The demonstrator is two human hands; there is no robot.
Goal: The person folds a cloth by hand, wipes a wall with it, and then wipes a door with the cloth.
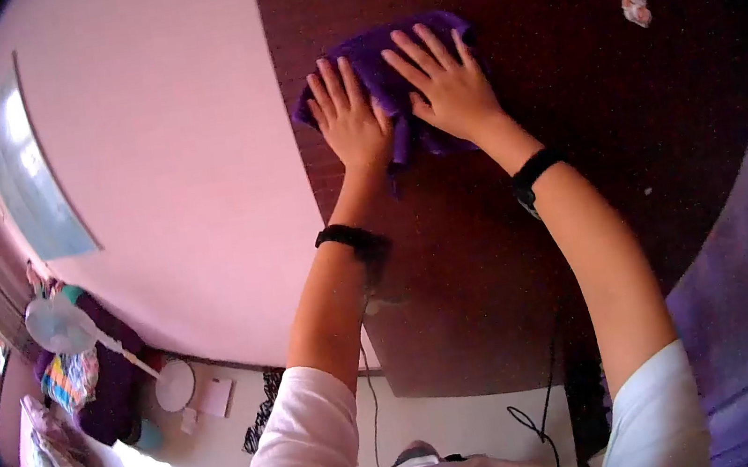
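A rumpled purple cloth [381, 72] lies spread against a dark brown wooden surface [581, 83], close to its left edge. My left hand [352, 123] rests flat on the left part of the cloth, fingers extended. Over the right part, my right hand [455, 95] also lies flat with its fingers spread. Folds of the cloth show between the two hands, and a loose corner hangs below them. Each wrist wears a dark band, and the right one [536, 172] looks like a watch.
A small crumpled white-and-reddish scrap [635, 6] is on the surface at upper right. A pink wall [183, 145] borders the left edge. Standing fan [65, 323] at lower left; dark cable [537, 429] near the floor; purplish fabric [743, 308] at right.
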